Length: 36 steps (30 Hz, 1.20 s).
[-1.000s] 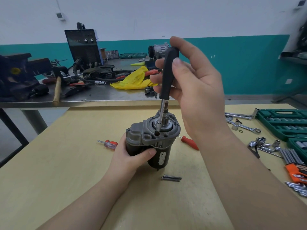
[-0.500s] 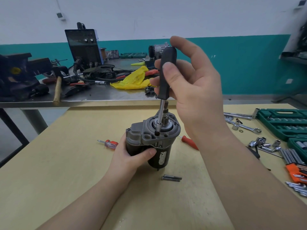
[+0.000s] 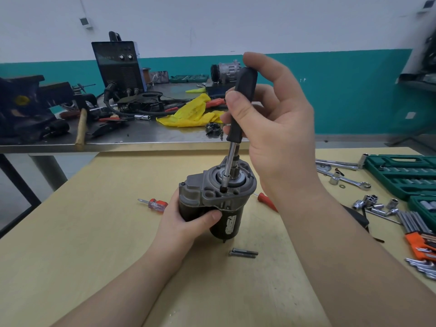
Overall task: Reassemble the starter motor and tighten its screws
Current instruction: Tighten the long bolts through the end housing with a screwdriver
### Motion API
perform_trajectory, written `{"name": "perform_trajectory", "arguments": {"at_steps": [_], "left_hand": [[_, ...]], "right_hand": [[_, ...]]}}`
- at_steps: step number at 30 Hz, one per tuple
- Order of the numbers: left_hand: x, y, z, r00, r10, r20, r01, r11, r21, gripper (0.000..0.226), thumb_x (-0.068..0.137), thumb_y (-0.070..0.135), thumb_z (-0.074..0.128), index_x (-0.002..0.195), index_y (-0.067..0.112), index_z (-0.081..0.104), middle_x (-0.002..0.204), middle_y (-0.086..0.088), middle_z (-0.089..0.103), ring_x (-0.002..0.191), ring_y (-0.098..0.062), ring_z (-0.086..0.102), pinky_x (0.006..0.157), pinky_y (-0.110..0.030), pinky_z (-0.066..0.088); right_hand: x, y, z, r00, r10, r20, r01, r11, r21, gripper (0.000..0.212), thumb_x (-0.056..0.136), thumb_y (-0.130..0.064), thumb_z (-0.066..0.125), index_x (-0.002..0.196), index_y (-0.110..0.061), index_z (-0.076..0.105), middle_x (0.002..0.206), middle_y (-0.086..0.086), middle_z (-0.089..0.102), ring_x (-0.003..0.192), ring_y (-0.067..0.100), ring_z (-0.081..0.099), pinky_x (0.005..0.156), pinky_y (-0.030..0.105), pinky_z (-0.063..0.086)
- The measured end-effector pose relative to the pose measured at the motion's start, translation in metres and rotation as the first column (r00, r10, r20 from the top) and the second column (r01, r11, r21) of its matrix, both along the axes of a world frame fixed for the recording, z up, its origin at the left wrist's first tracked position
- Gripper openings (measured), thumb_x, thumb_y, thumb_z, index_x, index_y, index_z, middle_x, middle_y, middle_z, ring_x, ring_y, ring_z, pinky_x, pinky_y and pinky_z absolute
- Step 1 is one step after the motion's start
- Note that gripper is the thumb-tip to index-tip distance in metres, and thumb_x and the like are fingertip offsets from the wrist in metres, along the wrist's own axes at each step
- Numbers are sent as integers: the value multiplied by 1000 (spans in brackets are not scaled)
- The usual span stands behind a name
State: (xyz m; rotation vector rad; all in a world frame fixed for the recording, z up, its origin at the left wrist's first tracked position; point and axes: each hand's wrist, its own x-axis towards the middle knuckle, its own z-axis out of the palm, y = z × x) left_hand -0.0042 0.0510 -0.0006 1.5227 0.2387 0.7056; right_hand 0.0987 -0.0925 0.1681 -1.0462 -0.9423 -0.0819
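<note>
Starter motor (image 3: 213,204) stood upright at frame centre on the bench (image 3: 94,232), left hand (image 3: 186,223) fingers wrapped around its body; right hand (image 3: 278,128) fingers pinched the screwdriver (image 3: 237,128), tip on its upper housing.

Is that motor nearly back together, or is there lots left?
The starter motor looks mostly assembled: its grey end housing sits on the black body. In hand: the left hand grips the body while the right hand holds a black-handled driver with its tip on a screw in the housing. Left: two long bolts lie loose on the wooden table, probably not yet fitted.
</note>
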Motion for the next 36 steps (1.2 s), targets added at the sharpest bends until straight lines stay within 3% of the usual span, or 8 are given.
{"name": "perform_trajectory", "arguments": {"at_steps": [5,13,19,24,27,29,31,36], "left_hand": [[0,0,-1,1000,0,-9,1,1000,16,63,72,30,94,130,36,70,131,-5,76,123,-28,72,104,-65,56],[1,0,-2,1000,2,-7,-2,1000,14,60,71,29,93,126,37,71,128,-4,77,120,-26,73,102,-61,58],[1,0,-1,1000,2,-5,-2,1000,7,62,70,29,93,128,33,71,129,-5,77,121,-27,73,102,-61,58],[1,1,-1,1000,8,-14,-7,1000,8,66,70,33,97,130,35,70,131,-5,76,122,-28,72,103,-64,57],[1,0,-1,1000,11,-12,-11,1000,3,75,64,49,101,131,35,69,131,-5,76,122,-27,72,102,-63,57],[1,0,-1,1000,10,-8,-10,1000,3,77,63,52,101,131,35,69,131,-5,76,122,-27,72,102,-63,58],[1,1,-2,1000,7,-3,-7,1000,-4,77,63,52,101,131,34,69,131,-5,76,123,-28,72,102,-63,58],[2,2,-3,1000,4,-9,-3,1000,11,66,71,35,97,131,35,69,131,-5,76,122,-28,72,103,-64,57]], "right_hand": [[1,-4,1,984,130,-121,-124,991,53,32,108,-14,54,130,-27,72,112,20,75,92,30,75,72,38,64],[2,2,0,997,-73,-5,73,997,-21,35,100,-17,72,130,-32,66,96,-6,71,94,29,71,77,48,67],[3,-2,-1,991,94,-96,-94,996,8,30,111,-13,51,131,-28,67,110,18,75,88,32,78,75,45,65],[1,-1,1,999,-28,20,28,1000,-5,35,101,-14,71,127,-37,64,99,1,71,90,28,72,74,38,65],[2,0,-1,1000,-16,21,15,1000,8,31,103,-17,69,130,-31,66,92,-5,68,87,26,69,77,49,66],[2,0,-2,998,61,-26,-60,998,21,27,107,-18,59,132,-26,67,95,11,67,94,44,68,79,61,63],[2,-2,-1,995,90,-53,-89,996,11,30,109,-16,53,135,-26,65,106,24,68,98,46,70,72,51,64],[0,-1,1,998,-50,28,50,999,2,34,100,-13,73,127,-30,64,99,9,71,86,26,72,68,32,64]]}}
